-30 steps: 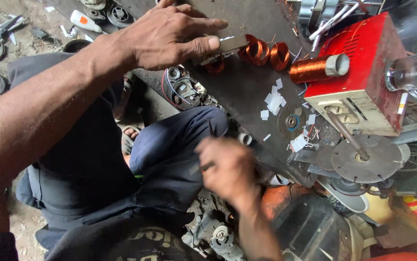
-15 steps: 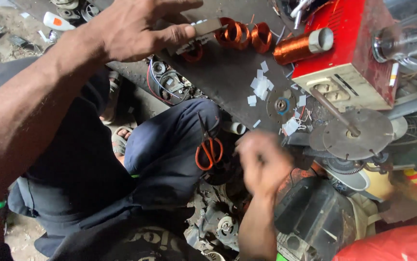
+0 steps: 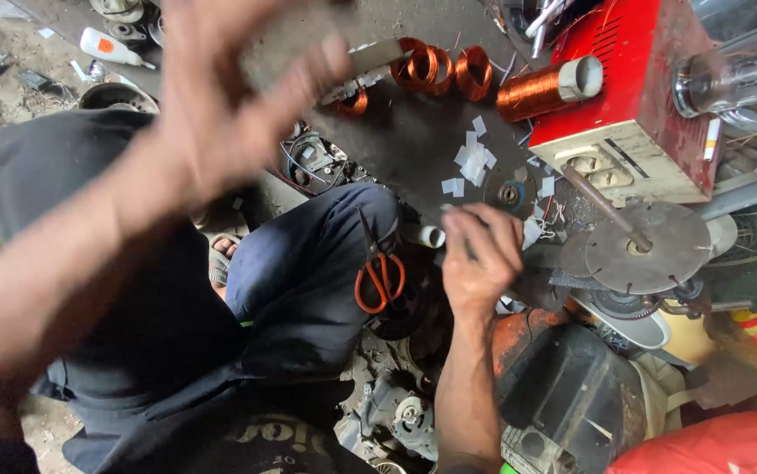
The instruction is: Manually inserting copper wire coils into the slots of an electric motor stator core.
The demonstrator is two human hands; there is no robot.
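Observation:
My left hand (image 3: 229, 96) is raised close to the camera and blurred. Its fingertips pinch a flat grey strip (image 3: 380, 55) that carries several copper wire coils (image 3: 435, 68). My right hand (image 3: 481, 253) rests lower, fingers curled down on the near edge of a dark board (image 3: 413, 140). Whether it grips anything is hidden. A short white tube (image 3: 428, 235) lies just left of that hand. Scissors with orange handles (image 3: 378, 274) lie on my blue trouser knee (image 3: 308, 272). Small white paper slips (image 3: 473, 162) are scattered on the board.
A red and cream machine box (image 3: 633, 105) with a copper spool (image 3: 541, 89) on it stands at the right. Below it a round metal disc (image 3: 650, 246) sits on a rod. Motor parts (image 3: 400, 412) lie by my legs. A white bottle (image 3: 111, 48) lies on the ground, upper left.
My right hand left the orange scissors on my knee and moved up and right to the board's edge. My left hand lifted toward the camera with the strip and coils.

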